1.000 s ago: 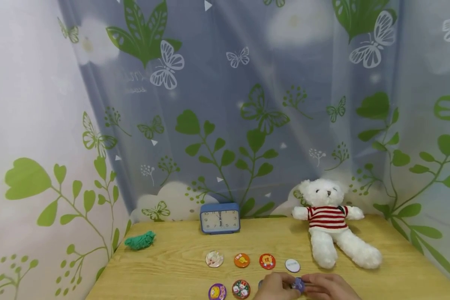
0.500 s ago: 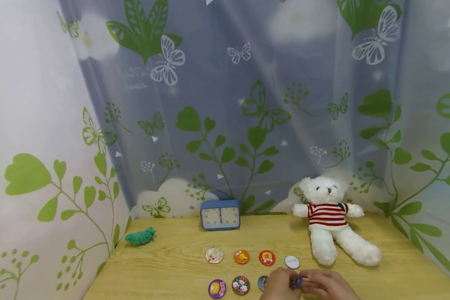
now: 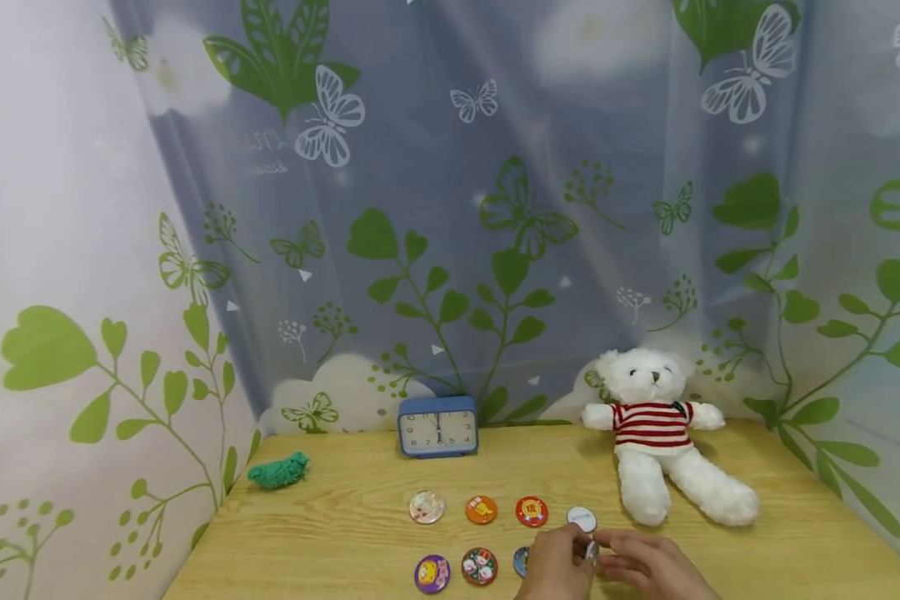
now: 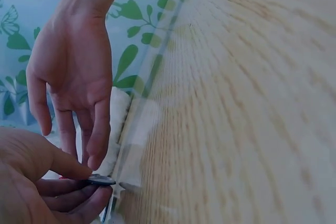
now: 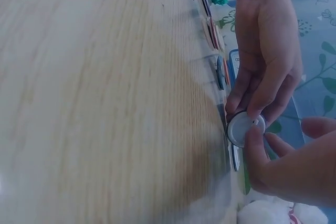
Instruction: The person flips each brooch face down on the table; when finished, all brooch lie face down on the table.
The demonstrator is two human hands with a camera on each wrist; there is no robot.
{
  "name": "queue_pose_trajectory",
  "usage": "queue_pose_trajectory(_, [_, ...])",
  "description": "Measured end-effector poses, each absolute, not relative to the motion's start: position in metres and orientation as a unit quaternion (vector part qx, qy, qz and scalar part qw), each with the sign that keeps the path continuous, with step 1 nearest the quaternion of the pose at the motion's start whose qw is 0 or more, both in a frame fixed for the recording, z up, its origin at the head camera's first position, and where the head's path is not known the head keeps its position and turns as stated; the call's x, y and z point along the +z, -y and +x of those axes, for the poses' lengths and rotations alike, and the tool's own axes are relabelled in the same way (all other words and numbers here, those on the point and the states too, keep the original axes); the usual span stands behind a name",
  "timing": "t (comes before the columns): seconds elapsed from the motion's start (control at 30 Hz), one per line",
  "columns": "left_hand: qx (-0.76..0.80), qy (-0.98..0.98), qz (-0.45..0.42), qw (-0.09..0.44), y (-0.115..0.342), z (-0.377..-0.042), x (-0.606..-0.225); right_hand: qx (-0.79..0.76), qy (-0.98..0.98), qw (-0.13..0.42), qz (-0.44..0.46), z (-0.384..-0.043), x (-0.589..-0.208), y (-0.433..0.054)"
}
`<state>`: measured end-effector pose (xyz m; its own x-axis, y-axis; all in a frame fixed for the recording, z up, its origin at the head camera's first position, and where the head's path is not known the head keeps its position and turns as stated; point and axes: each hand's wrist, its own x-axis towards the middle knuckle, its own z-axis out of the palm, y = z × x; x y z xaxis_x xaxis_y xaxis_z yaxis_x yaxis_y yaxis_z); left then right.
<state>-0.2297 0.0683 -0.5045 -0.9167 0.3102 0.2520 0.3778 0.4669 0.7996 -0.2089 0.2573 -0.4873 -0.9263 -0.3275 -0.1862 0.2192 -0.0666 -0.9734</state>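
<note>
Head view: near the white badge (image 3: pixel 581 520), the left hand (image 3: pixel 558 563) pinches a round badge (image 3: pixel 592 551), now turned from purple to pale, apparently presenting its back to the right hand (image 3: pixel 651 563), fingers extended, contact unclear.

Round badges (image 3: pixel 532 511): eight; seven on the table (image 3: pixel 330 533); one held badge (image 5: pixel 240 129);
Far row: four badges;
Near row: three badges; one of them partly hidden;
Hands: two; one left hand (image 3: pixel 555 568), one right hand (image 3: pixel 654 567);
Blue clock (image 3: pixel 438 427): one;
White teddy bear (image 3: pixel 653 429): one;
Green stringy bundle (image 3: pixel 278 472): one;
Striped shirt (image 3: pixel 652 428): one
</note>
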Motion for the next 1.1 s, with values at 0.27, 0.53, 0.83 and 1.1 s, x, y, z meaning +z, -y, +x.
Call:
queue_pose_trajectory(0.27, [-0.525, 0.833, -0.174, -0.005, -0.069, -0.230, -0.503, -0.688, -0.705, 0.166, -0.042, -0.210, -0.489, -0.260])
queue_pose_trajectory(0.53, [-0.575, 0.805, -0.141, -0.037, -0.071, -0.234, -0.507, -0.661, -0.737, 0.137, -0.033, -0.210, -0.493, -0.258])
queue_pose_trajectory(0.83, [-0.631, 0.764, -0.123, -0.057, -0.069, -0.234, -0.506, -0.658, -0.741, 0.130, -0.043, -0.214, -0.497, -0.259])
queue_pose_trajectory(1.1, [-0.653, 0.745, -0.113, -0.077, -0.065, -0.235, -0.505, -0.667, -0.734, 0.121, -0.046, -0.215, -0.500, -0.257])
